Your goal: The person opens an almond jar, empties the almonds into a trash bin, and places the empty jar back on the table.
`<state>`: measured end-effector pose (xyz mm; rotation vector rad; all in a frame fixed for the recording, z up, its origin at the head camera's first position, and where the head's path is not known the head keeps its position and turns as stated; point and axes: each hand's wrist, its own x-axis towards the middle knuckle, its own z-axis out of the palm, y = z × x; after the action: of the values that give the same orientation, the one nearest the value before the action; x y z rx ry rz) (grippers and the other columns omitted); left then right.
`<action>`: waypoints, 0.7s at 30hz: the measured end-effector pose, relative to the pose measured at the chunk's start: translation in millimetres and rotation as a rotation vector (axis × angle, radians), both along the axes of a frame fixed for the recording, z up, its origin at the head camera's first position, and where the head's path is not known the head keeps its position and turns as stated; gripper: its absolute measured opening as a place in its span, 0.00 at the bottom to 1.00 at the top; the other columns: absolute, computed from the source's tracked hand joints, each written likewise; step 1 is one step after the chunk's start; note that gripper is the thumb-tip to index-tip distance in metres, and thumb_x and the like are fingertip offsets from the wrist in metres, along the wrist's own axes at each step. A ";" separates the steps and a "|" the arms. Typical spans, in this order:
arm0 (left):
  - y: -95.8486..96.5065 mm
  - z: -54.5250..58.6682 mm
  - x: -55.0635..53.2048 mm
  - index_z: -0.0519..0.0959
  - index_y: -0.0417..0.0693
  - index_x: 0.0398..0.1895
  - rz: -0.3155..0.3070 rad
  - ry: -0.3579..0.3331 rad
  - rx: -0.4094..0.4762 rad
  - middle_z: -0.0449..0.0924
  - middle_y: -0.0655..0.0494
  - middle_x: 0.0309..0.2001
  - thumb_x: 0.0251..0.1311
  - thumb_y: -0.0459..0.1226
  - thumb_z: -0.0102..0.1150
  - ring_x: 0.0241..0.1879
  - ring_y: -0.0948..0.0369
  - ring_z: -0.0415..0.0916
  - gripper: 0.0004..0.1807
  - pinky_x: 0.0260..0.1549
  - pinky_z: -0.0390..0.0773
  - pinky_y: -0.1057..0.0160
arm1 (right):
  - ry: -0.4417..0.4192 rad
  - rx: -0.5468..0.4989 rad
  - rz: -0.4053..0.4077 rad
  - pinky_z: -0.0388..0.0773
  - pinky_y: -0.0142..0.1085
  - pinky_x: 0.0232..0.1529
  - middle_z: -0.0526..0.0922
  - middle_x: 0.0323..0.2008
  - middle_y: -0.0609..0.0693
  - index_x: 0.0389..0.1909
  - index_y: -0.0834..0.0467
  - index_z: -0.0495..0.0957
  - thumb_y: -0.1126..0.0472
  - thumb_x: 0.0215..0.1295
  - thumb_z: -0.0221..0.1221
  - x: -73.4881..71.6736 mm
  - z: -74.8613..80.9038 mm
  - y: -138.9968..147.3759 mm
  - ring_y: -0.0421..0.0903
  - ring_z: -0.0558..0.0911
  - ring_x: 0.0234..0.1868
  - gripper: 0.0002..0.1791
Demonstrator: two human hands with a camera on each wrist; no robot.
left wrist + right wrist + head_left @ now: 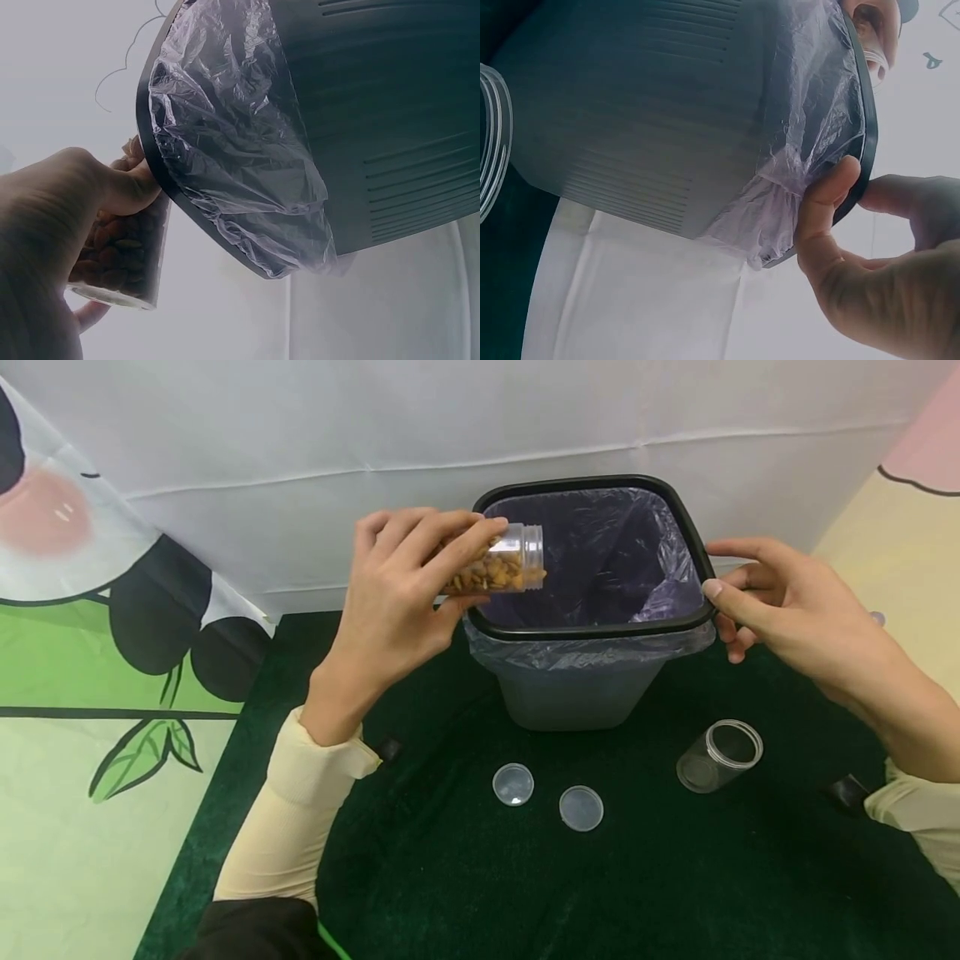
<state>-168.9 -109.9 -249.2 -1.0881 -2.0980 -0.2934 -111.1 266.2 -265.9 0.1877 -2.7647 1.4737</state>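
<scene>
My left hand (pixel 408 581) grips a transparent plastic jar (pixel 532 556) of small brown nut-like pieces. The jar lies tipped on its side, its uncapped mouth pointing right over the left part of the trash bin. Pieces have gathered at its lip. In the left wrist view, brown pieces (pixel 124 255) fill the jar behind the thumb. The grey trash bin (pixel 577 693) has a black rim (pixel 592 631) and a thin translucent liner (pixel 810 97) folded over its edge. With thumb and fingers, my right hand (pixel 795 602) pinches the rim at the right side.
Two round transparent lids (pixel 513 784) (pixel 581 808) lie on the dark green cloth (pixel 465 877) in front of the bin. A second transparent jar (pixel 720 756), uncapped and with nothing seen inside, leans to the right of them. A white sheet (pixel 300 460) hangs behind the bin.
</scene>
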 end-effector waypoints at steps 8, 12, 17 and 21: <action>2.0 -0.1 -2.3 0.76 0.54 0.72 0.001 0.010 0.007 0.83 0.48 0.62 0.60 0.39 0.76 0.61 0.47 0.73 0.35 0.61 0.64 0.39 | -0.004 -0.002 -0.002 0.81 0.36 0.27 0.80 0.32 0.45 0.80 0.54 0.59 0.53 0.80 0.55 0.2 -0.5 -0.4 0.49 0.80 0.25 0.33; 3.0 -0.1 -2.0 0.76 0.54 0.72 0.001 0.014 0.008 0.83 0.48 0.62 0.59 0.38 0.76 0.62 0.46 0.72 0.35 0.61 0.63 0.39 | -0.013 -0.045 0.001 0.82 0.36 0.27 0.81 0.34 0.44 0.80 0.54 0.59 0.55 0.80 0.55 -1.1 -2.3 0.4 0.48 0.80 0.27 0.32; 4.6 0.3 -1.9 0.77 0.54 0.71 0.002 0.027 0.006 0.83 0.48 0.62 0.60 0.37 0.75 0.61 0.46 0.72 0.34 0.61 0.63 0.38 | -0.033 -0.098 -0.002 0.85 0.36 0.30 0.83 0.38 0.43 0.79 0.52 0.60 0.56 0.79 0.56 -3.4 -4.8 3.1 0.47 0.82 0.31 0.31; 6.0 0.6 -2.3 0.77 0.55 0.71 0.007 0.032 -0.001 0.83 0.49 0.63 0.59 0.36 0.75 0.61 0.46 0.72 0.34 0.61 0.62 0.38 | -0.039 -0.160 0.000 0.87 0.35 0.34 0.81 0.44 0.45 0.77 0.50 0.62 0.59 0.78 0.57 -4.9 -7.4 4.8 0.45 0.83 0.36 0.30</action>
<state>-171.2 -103.9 -248.5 -1.0796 -2.0734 -0.2699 -116.0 271.0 -273.2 0.1588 -2.6590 1.7068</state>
